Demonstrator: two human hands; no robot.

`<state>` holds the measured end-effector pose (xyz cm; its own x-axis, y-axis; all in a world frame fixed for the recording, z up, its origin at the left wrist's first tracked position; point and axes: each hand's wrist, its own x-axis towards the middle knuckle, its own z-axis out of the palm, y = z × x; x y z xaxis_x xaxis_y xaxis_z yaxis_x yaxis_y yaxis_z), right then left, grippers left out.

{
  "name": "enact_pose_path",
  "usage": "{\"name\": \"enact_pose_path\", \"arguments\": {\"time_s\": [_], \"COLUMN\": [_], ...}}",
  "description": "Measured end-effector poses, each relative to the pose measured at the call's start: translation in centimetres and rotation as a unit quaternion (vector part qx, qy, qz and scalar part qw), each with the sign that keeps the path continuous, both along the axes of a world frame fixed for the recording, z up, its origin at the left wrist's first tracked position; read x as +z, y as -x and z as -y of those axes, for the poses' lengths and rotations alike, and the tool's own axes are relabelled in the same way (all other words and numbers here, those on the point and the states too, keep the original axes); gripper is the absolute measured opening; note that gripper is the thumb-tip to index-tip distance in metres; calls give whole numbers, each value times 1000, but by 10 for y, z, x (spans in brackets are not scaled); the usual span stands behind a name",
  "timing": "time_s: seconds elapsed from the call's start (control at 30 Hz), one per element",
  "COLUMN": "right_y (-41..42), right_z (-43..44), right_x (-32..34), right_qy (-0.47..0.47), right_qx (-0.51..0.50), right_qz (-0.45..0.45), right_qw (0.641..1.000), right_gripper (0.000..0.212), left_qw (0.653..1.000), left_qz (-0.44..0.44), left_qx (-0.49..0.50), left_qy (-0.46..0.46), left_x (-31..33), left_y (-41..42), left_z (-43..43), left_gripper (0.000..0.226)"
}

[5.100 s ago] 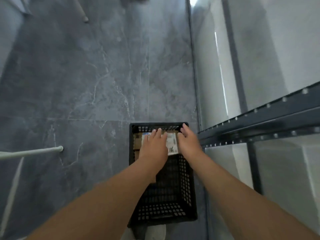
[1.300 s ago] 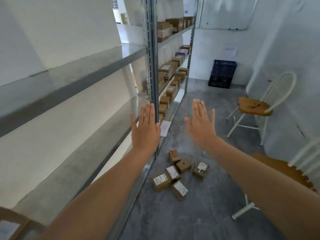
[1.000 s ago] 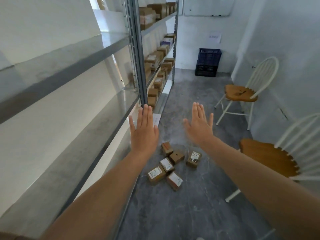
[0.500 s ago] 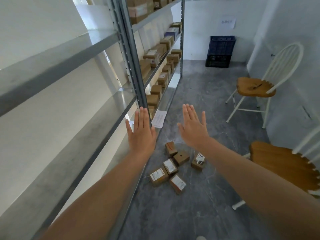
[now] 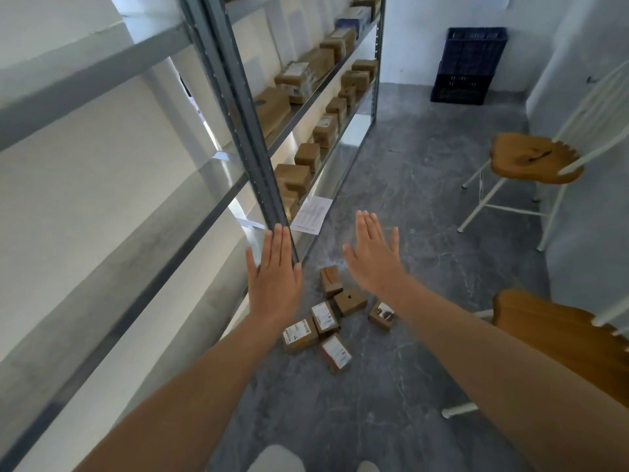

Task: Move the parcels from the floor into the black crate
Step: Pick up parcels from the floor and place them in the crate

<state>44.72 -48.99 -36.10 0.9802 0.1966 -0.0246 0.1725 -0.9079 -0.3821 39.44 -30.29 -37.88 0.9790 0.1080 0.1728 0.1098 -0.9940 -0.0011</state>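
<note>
Grey veined floor (image 5: 401,185) runs down a narrow storeroom, with metal shelving (image 5: 238,97) along the side of the left hand (image 5: 274,274) and white walls on the side of the right hand (image 5: 372,257). Both hands are stretched out in front, flat, with the fingers straight and together and the backs up, and they hold nothing. The left hand's fingertips overlap the shelving's grey upright in the view; whether they touch it cannot be told. The parcels (image 5: 325,316), six small brown cardboard boxes, lie in a loose cluster on the floor below and between the two hands, framed by the forearms. Several carry white labels, and the one nearest the right wrist sits a little apart from the rest. A white sheet of paper (image 5: 311,214) lies just beyond the left hand's fingertips at the foot of the shelving, whose far shelves carry more brown boxes. A stack of dark crates (image 5: 471,63) stands against the end wall, well beyond the right hand. Two white chairs with wooden seats stand to the right hand's side, one far (image 5: 534,161) and one near (image 5: 561,335).
</note>
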Motion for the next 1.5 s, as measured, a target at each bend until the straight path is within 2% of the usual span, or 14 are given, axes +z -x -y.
{"name": "enact_pose_path", "arguments": {"time_s": [0.37,0.77,1.0,1.17,1.27,1.5], "right_y": [-52,-125,-134,-146,-149,-149], "right_z": [-32,-135,-159,-152,-149,-160], "right_x": [-40,-85,-134,-179,-216,-338], "right_qy": [39,89,96,133,143,129], "right_qx": [5,19,20,23,45,81], "right_qz": [-33,-66,-105,-162,-184,-261], "right_qw": [999,994,990,977,971,953], "right_gripper": [65,64,65,65,65,63], "left_qw": [999,982,956,945,931,893], "left_qz": [-24,-91,-132,-187,-216,-281], "left_qx": [8,7,30,56,105,179], "left_qy": [25,164,261,262,275,302], "left_x": [-40,-92,-142,-195,-234,-342], "left_y": [-61,-131,-145,-141,-136,-111], "left_z": [-29,-107,-134,-148,-155,-165], "left_gripper": [68,66,66,65,64,59]}}
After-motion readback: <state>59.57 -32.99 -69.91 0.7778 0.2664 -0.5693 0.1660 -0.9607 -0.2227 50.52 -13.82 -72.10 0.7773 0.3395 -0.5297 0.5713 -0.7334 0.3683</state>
